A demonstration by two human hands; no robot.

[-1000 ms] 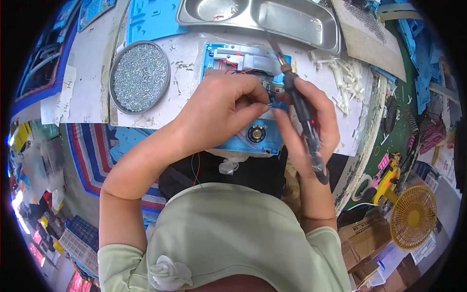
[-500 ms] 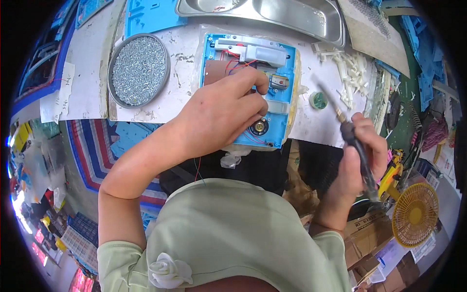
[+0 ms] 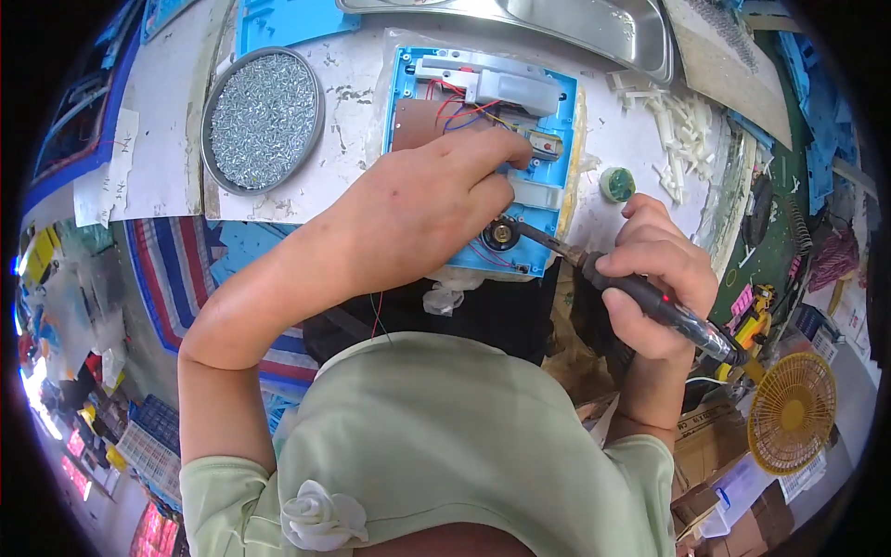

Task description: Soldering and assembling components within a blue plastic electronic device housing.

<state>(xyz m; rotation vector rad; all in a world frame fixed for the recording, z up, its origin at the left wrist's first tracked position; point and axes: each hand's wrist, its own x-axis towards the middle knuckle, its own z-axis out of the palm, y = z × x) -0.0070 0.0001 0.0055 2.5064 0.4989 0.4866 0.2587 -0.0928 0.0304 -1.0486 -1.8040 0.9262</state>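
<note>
**Iron Tip at the Speaker, Left Hand Close Over the Blue Housing**

The open blue housing (image 3: 402, 84) lies on the counter (image 3: 353, 60) in front of the person, inside facing up, probably so that the red wires (image 3: 445, 86), the brown board (image 3: 416, 125) and the round speaker (image 3: 501, 236) can all be reached from above. The left hand (image 3: 422, 204) reaches over from 8 o'clock and covers the housing's middle, fingers bent and drawn in narrow; its own back hides what they may pinch, so I cannot tell whether they hold anything. They seem set to steady something near the tip.

At 4 o'clock the right hand (image 3: 685, 267) is wrapped around the handle of the soldering iron (image 3: 682, 320), presumably to stay clear of a hot end, and slants it toward 10 o'clock. The tip ends at the speaker's upper edge, just beside the left fingers; contact cannot be made out.

Supplies ring the housing, likely for short reaches: a dish of silvery screws (image 3: 263, 116) at 9 o'clock, a small green-and-white tub (image 3: 617, 184) at 3, white plastic parts (image 3: 676, 139) beyond it, and a metal tray (image 3: 594, 39) at 1.
</note>
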